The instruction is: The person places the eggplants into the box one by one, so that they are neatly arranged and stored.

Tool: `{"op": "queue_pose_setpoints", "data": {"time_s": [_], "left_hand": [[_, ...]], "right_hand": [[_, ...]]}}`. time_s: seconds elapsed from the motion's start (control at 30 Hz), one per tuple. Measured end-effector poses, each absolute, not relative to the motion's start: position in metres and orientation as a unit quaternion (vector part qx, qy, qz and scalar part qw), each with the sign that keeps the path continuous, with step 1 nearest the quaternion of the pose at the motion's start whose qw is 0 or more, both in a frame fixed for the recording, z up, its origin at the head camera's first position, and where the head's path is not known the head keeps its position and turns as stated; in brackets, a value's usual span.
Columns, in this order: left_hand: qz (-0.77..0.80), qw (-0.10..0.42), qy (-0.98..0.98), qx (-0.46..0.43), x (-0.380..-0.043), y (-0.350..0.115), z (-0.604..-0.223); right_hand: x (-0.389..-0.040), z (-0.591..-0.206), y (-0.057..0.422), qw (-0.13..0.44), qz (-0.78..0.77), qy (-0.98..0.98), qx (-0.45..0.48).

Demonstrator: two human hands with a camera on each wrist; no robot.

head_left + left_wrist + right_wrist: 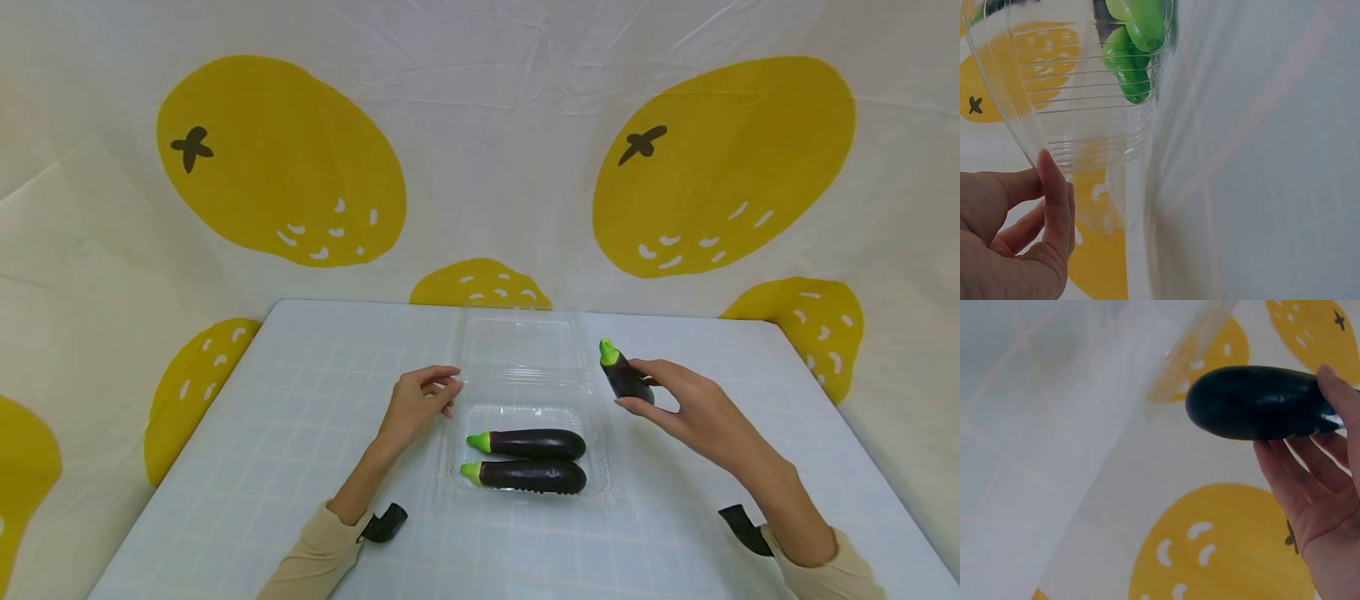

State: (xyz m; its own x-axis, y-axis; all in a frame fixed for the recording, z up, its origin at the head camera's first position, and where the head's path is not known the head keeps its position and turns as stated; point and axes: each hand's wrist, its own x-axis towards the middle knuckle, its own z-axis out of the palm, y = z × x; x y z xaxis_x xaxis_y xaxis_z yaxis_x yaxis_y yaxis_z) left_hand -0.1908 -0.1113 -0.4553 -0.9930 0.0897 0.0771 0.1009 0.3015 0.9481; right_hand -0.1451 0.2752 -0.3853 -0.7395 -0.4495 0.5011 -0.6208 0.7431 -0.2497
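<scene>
A clear plastic clamshell container [602, 467] lies on the table with its lid [521, 343] folded back, away from me. Two dark eggplants, a far one [534, 443] and a near one [532, 477], lie side by side in its base, green stems to the left. My left hand [422, 404] pinches the container's left rim between thumb and finger, as the left wrist view shows. To the right of the container, my right hand [693, 408] holds a third eggplant [1241, 403] in the air between thumb and fingers. Its green stem points up and left in the head view.
The table [300, 433] has a pale cloth with a faint grid. Behind it hangs a white curtain [495, 167] with large yellow fruit prints. A black wrist mount [386, 523] sticks out from the left sleeve, another [744, 530] from the right.
</scene>
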Motion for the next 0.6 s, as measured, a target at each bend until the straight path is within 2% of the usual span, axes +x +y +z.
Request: {"op": "queue_pose_setpoints", "data": {"time_s": [0.6], "left_hand": [[-0.585, 0.007, -0.808, -0.066, -0.190, -0.112, -0.456]], "right_hand": [[-0.157, -0.383, 0.240, 0.209, 0.223, -0.880, 0.362]]}}
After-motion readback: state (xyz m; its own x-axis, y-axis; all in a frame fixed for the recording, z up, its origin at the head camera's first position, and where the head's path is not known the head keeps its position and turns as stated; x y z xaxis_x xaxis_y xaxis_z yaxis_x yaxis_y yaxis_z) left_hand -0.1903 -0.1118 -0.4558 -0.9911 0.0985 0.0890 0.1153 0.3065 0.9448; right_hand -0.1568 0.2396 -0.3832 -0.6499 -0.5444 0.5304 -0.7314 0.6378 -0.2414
